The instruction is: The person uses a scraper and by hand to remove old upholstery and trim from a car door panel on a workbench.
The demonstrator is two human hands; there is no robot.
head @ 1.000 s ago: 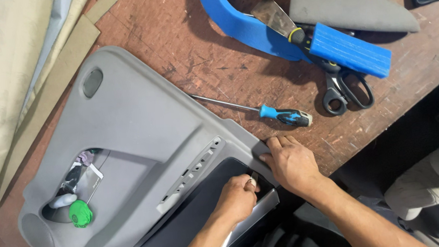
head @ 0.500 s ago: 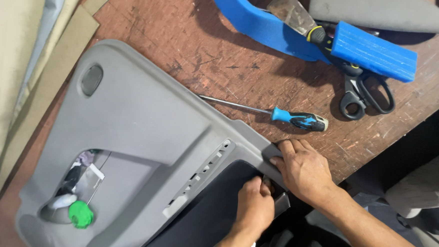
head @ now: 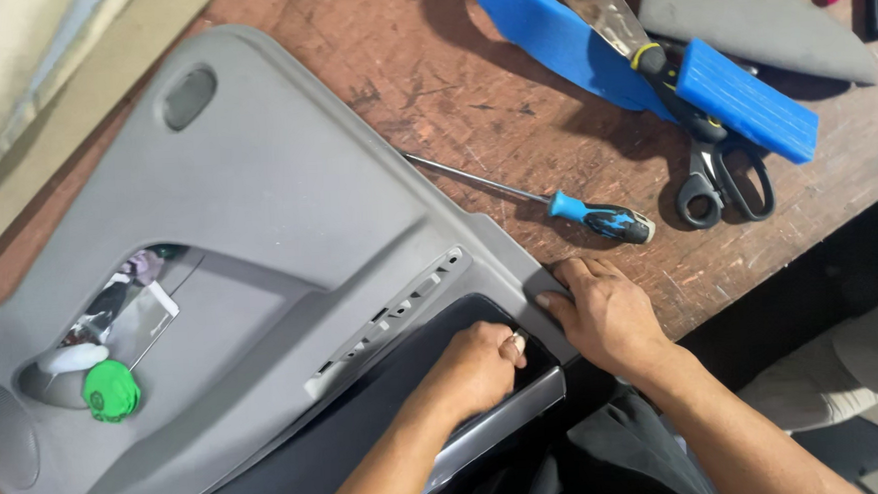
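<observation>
A large grey car door panel (head: 258,236) lies flat on a brown wooden workbench (head: 471,95). My left hand (head: 476,370) is curled into a loose fist on the panel's dark lower section (head: 368,421), knuckles near its right end. My right hand (head: 608,313) lies flat with fingers pressing the panel's grey right corner, close beside the left hand. A silver trim strip (head: 499,429) runs under my left wrist. What the left fingers pinch, if anything, is hidden.
A blue-handled screwdriver (head: 567,208) lies just beyond my right hand. Farther back lie black scissors (head: 716,177), a putty knife (head: 613,22), blue foam pieces (head: 747,101) and a grey pad (head: 758,20). A green object (head: 111,389) sits in the panel's handle recess. The bench edge runs at right.
The view has drifted, so the panel and tools sit slightly higher and to the right. My left hand slid a little along the dark section; my right hand stays on the corner.
</observation>
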